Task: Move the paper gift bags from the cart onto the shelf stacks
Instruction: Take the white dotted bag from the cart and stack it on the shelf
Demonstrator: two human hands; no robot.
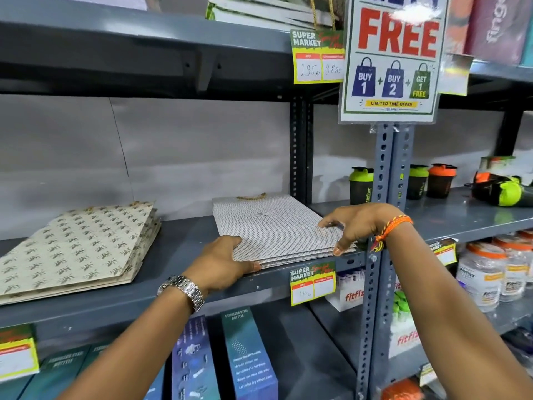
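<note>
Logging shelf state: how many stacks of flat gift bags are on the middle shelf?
2. The leaf-print stack lies at the left; the dotted stack lies at the right, held by the left hand and right hand. More lie on the shelf above.

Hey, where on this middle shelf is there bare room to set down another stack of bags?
Bare shelf lies between the leaf-print bag stack and the dotted white bag stack, and behind the leaf-print stack toward the wall. The right end is crowded: both hands, left hand and right hand, grip the dotted stack beside the upright post.
</note>
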